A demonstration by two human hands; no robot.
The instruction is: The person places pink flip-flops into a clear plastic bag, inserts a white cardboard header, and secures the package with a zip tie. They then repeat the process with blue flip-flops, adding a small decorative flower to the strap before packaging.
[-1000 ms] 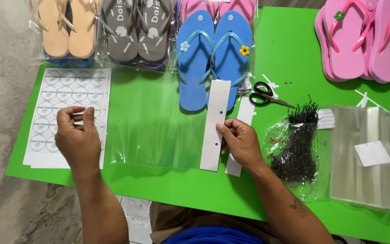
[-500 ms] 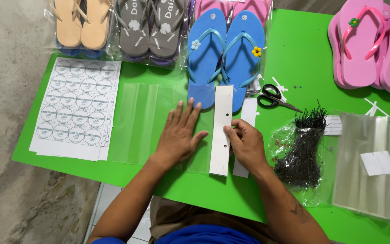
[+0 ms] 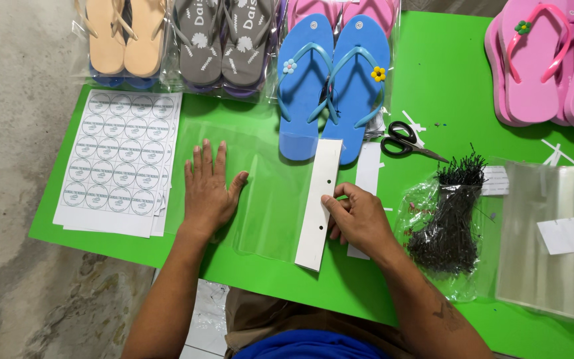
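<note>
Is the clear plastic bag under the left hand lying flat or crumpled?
Flat. The clear plastic bag lies spread on the green table, the left hand pressed open on it.

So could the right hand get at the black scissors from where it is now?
Probably yes: the right hand rests on the white card strip, and only bare green table and paper scraps lie between it and the black scissors.

1. The left hand (image 3: 208,191) lies flat, palm down, fingers spread and pointing away from the body, thumb out to the right.
2. The left forearm runs up from the lower left, bare.
3. The right hand (image 3: 358,216) is curled, fingertips pinched together toward the left.
4. The right forearm comes in from the lower right, bare.
</note>
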